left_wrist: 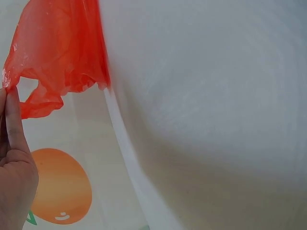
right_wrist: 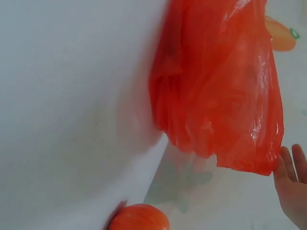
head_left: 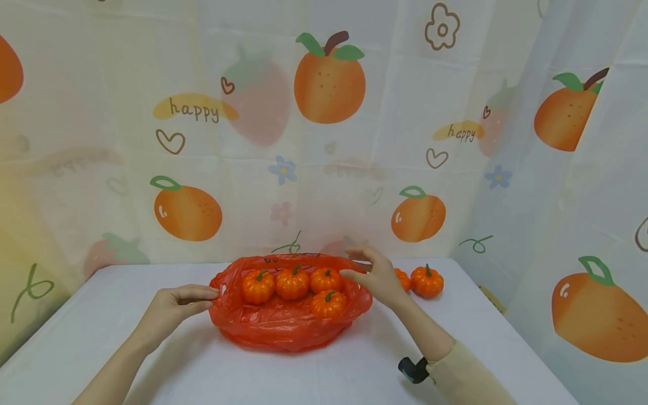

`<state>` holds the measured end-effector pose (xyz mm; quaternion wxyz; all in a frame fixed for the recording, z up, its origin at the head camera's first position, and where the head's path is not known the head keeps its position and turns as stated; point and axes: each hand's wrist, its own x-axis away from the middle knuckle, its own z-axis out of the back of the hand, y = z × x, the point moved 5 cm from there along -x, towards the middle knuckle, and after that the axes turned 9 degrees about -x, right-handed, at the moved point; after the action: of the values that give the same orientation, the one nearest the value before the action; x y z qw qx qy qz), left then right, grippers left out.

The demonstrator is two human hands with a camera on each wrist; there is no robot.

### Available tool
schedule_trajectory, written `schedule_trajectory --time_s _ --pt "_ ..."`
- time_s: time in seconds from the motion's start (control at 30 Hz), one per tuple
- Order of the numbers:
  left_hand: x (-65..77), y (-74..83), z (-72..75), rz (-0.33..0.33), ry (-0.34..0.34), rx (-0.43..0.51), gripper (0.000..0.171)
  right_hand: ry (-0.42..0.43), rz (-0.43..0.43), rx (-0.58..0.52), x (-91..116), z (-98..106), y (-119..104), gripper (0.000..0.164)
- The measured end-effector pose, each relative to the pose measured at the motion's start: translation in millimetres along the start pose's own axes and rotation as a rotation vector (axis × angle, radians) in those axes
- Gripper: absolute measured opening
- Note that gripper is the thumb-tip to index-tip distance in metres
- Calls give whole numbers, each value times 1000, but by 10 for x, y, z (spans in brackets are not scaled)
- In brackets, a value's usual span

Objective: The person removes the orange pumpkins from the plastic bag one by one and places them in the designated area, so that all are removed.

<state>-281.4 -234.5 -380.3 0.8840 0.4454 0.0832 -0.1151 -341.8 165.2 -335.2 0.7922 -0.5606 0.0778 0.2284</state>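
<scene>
A red plastic bag (head_left: 283,332) lies with its mouth spread wide on the table, several small orange pumpkins (head_left: 292,283) with green stems inside it. At its left end my left hand (head_left: 169,309) pinches the rim between thumb and fingers; in the left wrist view those fingers (left_wrist: 14,127) meet at the bag's edge, beside a handle hole. My right hand (head_left: 377,278) is at the right end, fingers extended and thumb apart, over the rim. From the right wrist, its straight fingertips (right_wrist: 285,155) appear right at the corner of the bag (right_wrist: 230,96).
Two more pumpkins stand on the table right of the bag, one in full view (head_left: 427,281) and one partly behind my right hand. A black device (head_left: 413,370) sits at the right sleeve (head_left: 466,377). A fruit-printed curtain (head_left: 324,169) hangs behind the white table (head_left: 177,371).
</scene>
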Motion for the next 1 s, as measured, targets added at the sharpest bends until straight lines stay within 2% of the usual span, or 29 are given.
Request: schedule_trajectory --time_s 0.3,0.47,0.7,1.0 --pt "-2 8 3 -4 5 -5 32 -60 -83 62 10 -181 88 55" --pt "-1 9 1 -1 2 -8 32 -69 -88 96 26 -259 100 53" --pt "2 9 -1 -3 3 3 31 -68 -166 161 48 -347 167 52" --pt "14 10 2 -13 4 9 31 -113 -162 219 72 -421 245 55"
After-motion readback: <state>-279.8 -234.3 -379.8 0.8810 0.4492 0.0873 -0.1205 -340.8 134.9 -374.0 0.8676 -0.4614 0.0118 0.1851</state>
